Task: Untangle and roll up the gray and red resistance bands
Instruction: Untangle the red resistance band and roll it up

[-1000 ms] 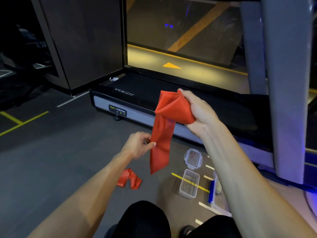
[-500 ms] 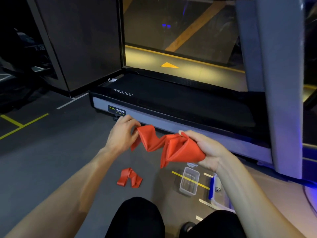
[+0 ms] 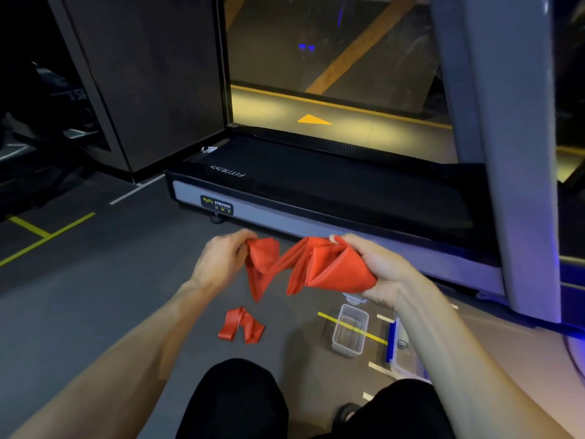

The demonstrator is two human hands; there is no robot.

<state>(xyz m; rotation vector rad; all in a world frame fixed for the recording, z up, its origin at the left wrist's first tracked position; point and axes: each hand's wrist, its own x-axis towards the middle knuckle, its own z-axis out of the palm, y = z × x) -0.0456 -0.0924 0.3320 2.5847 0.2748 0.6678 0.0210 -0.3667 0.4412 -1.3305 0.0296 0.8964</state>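
A red resistance band (image 3: 304, 267) is stretched in folds between my two hands above the floor. My left hand (image 3: 221, 259) pinches its left end, and a loose tail hangs down from there. My right hand (image 3: 376, 270) grips the bunched, folded right end. A second red band (image 3: 240, 326) lies crumpled on the grey floor below my hands. No gray band is visible.
A treadmill (image 3: 316, 191) stands just beyond my hands, its grey upright (image 3: 512, 153) at the right. A clear plastic box (image 3: 349, 331) sits on the floor by my right knee, next to a larger bin with a blue handle (image 3: 392, 342). My knees fill the bottom edge.
My right hand came down from chest height to level with the left. The band, which hung vertically, now runs sideways between both hands, and my left hand has gathered its lower end.
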